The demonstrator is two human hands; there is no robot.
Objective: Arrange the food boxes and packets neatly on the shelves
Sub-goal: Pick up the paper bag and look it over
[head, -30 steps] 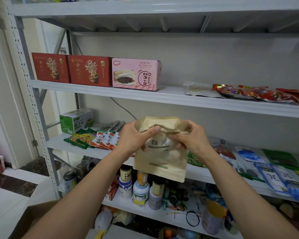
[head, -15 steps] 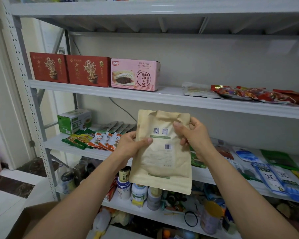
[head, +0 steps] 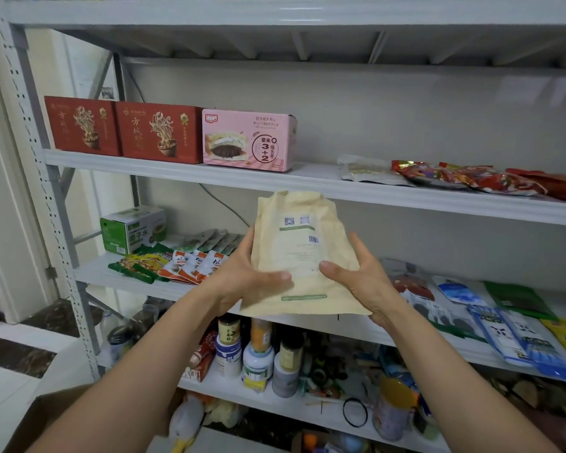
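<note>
tan paper pouch [head: 303, 256], green-striped label.

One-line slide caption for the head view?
Left hand and right hand hold a tan pouch before the stocked shelves.

Left forearm [head: 138, 364], at 7 o'clock, and right forearm [head: 455, 371], at 5 o'clock, are bare to the frame edge. Left hand [head: 242, 276] and right hand [head: 363, 282] are bare too, thumbnails short.

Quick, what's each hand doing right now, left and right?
Left hand: holding the tan paper pouch by its left edge.
Right hand: holding the same pouch by its right edge.
</note>
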